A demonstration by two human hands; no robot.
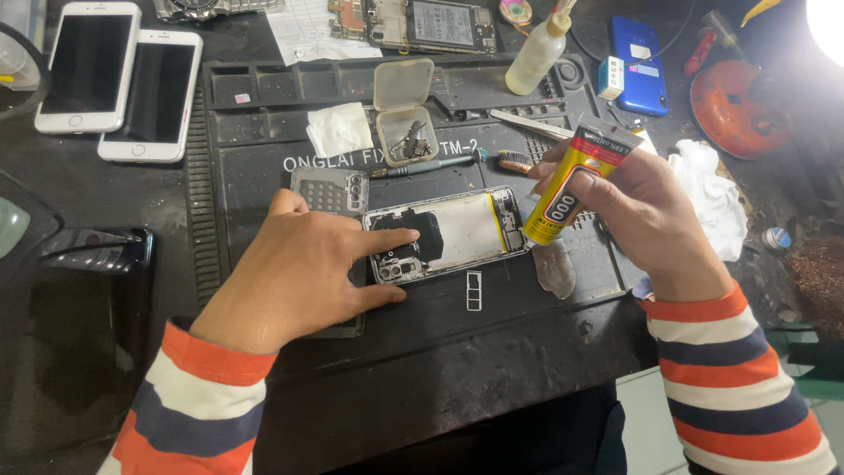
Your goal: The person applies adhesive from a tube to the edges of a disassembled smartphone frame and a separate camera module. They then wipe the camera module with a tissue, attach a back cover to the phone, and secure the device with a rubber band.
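An opened phone (457, 230) with its back removed lies on a dark repair mat (264, 176). My left hand (308, 273) rests on the mat and presses its index fingertip onto the phone's left end, near the camera module. My right hand (637, 215) holds a yellow glue tube (571, 180) with a red top, tilted, its nozzle end down at the phone's right edge. Both arms wear striped sleeves in orange, white and navy.
A small open plastic box (406, 132) of parts, a white cloth pad (339, 128), tweezers (527, 123) and a small brush (512, 161) lie on the mat. Two white phones (119, 79) sit at the far left, a blue phone (640, 63) and a squeeze bottle (536, 54) behind. Crumpled tissue (708, 198) lies at right.
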